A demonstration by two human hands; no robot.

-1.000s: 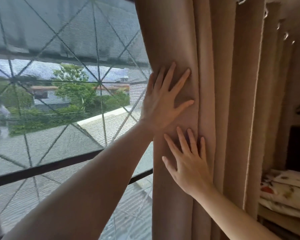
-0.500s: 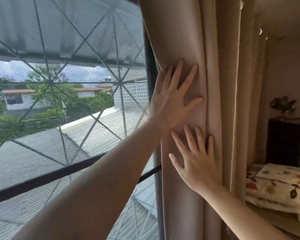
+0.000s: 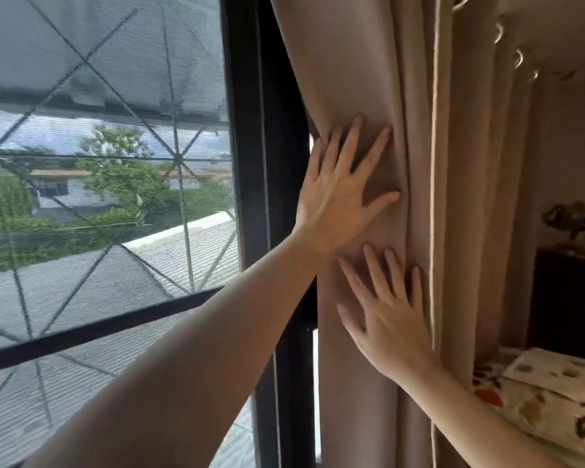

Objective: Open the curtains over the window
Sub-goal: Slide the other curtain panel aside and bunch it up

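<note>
Window [image 3: 108,204] fills the left of the frame – at centre, left hand [image 3: 338,194] and, below it, right hand [image 3: 389,319] press flat, fingers spread, gripping nothing, on the bunched curtain [image 3: 352,79] – floral pillow [image 3: 547,396] lower right

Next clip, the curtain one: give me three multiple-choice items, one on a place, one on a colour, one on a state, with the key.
1. Where is the right hand relative to the left hand?
A. above it
B. below it
C. off the curtain

2. What colour is the curtain?
A. beige
B. dark blue
C. white

3. How are the hands set?
A. clenched in fists
B. pinching a hook
C. flat, fingers spread

Key: B, the right hand presses lower on the same fold; A, the bunched fabric is beige; C, both palms lie open against the cloth.
</note>
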